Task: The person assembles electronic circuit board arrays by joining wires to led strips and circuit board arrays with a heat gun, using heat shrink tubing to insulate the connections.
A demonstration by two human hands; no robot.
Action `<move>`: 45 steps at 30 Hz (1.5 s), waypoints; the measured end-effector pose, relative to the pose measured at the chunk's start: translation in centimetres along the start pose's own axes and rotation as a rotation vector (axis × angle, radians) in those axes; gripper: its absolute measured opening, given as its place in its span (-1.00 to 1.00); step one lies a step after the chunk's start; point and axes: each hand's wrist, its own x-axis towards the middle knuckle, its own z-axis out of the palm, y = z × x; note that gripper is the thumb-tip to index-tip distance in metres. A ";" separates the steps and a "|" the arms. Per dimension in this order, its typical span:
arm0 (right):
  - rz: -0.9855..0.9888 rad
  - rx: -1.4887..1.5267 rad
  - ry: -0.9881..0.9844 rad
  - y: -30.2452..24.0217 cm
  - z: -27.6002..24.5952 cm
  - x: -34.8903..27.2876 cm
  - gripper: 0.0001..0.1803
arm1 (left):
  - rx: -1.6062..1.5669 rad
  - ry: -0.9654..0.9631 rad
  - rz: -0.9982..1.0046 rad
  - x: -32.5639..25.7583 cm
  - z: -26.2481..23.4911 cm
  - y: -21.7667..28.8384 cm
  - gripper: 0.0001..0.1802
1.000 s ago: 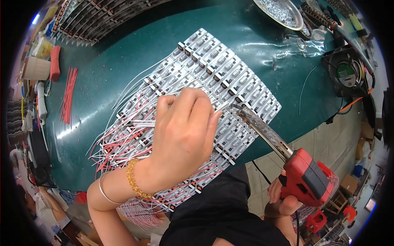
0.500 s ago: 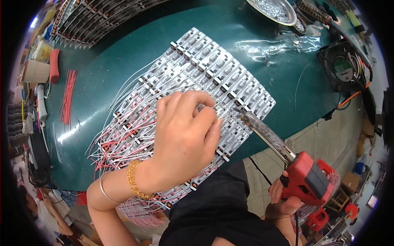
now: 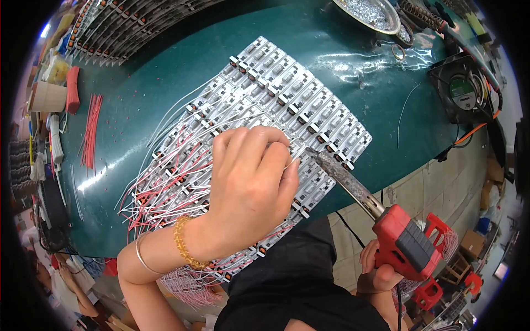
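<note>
A panel of small grey circuit boards (image 3: 314, 99) lies on the table in front of me. Over its middle, my left hand (image 3: 248, 176) is closed in a pinch, a thin white wire (image 3: 301, 156) showing at its fingertips. The palm side is hidden. My right hand (image 3: 375, 267) grips a red and black soldering gun (image 3: 406, 243) at the lower right. Its dark, worn barrel points up and left, and the tip rests at or just above the boards beside my left fingertips. White and red wires (image 3: 171, 176) are attached across the panel's left part.
Cut red wires (image 3: 91, 132) lie at the left of the green table (image 3: 221, 41). Stacked panels (image 3: 127, 27) stand at the far left. At the far right are a metal bowl (image 3: 393, 19) of solder scraps, a coiled iron holder (image 3: 422, 14) and a black fan (image 3: 461, 91).
The soldering gun has moved slightly left, bringing its tip closer to my left fingertips. My left hand has shifted only a little and stays pinched.
</note>
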 end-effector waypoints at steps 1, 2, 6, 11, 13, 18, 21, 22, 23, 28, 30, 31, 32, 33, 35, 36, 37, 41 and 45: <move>0.018 0.036 0.048 0.0 0.1 -0.2 -0.37 | 0.000 0.005 0.002 0.0 0.0 0.0 -0.83; 0.035 0.072 0.096 0.0 0.2 -0.3 -0.37 | 0.001 0.006 0.004 0.0 0.0 0.0 -0.83; 0.009 0.072 0.009 -0.7 0.3 0.1 -0.36 | 0.006 -0.002 0.019 -0.1 0.0 0.0 -0.85; 0.100 0.067 0.136 -1.3 1.4 -0.1 -0.33 | 0.012 -0.005 0.044 -0.1 0.2 0.0 -0.85; 0.108 0.095 0.121 -1.4 1.3 -0.2 -0.32 | 0.018 0.000 0.024 -0.2 0.1 0.0 -0.87; 0.071 0.162 0.156 -0.9 0.8 -1.0 -0.28 | -0.025 -0.003 0.034 0.2 -0.7 0.0 -0.89; 0.085 0.161 0.156 -1.1 0.7 -1.1 -0.29 | -0.065 -0.013 0.024 0.4 -0.7 0.6 -0.89; 0.104 0.133 0.147 -1.1 0.6 -1.2 -0.29 | -0.082 -0.035 0.017 0.5 -0.5 0.7 -0.90; 0.124 0.104 0.137 -1.0 0.5 -1.2 -0.29 | -0.085 -0.034 0.016 0.4 -0.4 0.6 -0.90; 0.088 -0.079 0.028 -0.1 -1.1 -1.7 -0.31 | -0.071 -0.075 0.008 0.4 -0.3 0.5 -0.91; 0.054 -0.205 -0.025 1.3 -2.2 -3.0 -0.31 | -0.069 -0.071 0.013 0.4 -0.3 0.6 -0.91; 0.016 -0.425 0.066 2.2 -2.6 -4.0 -0.33 | -0.068 -0.069 0.018 0.5 -0.2 0.7 -0.92; -0.023 -0.645 0.156 2.5 -2.9 -4.6 -0.34 | -0.069 -0.070 0.018 0.6 -0.1 0.8 -0.92; -0.023 -0.645 0.156 2.5 -2.8 -4.5 -0.34 | -0.068 -0.074 0.020 0.6 -0.1 0.8 -0.92; -0.039 -0.467 0.230 2.2 -2.2 -4.2 -0.37 | -0.067 -0.079 0.025 0.7 0.0 0.9 -0.92; -0.038 -0.463 0.225 1.1 -1.6 -3.3 -0.37 | -0.063 -0.079 0.025 0.8 0.0 1.0 -0.92; 0.010 -0.224 0.096 -0.7 -0.5 -1.8 -0.38 | -0.060 -0.074 0.020 0.5 -0.1 0.7 -0.92; 0.048 0.056 0.099 -1.5 0.8 -0.9 -0.38 | -0.055 -0.071 0.026 0.5 -0.1 0.7 -0.92; 0.091 0.036 0.062 -0.7 -0.1 -1.6 -0.38 | -0.036 -0.065 0.030 0.5 0.0 0.7 -0.90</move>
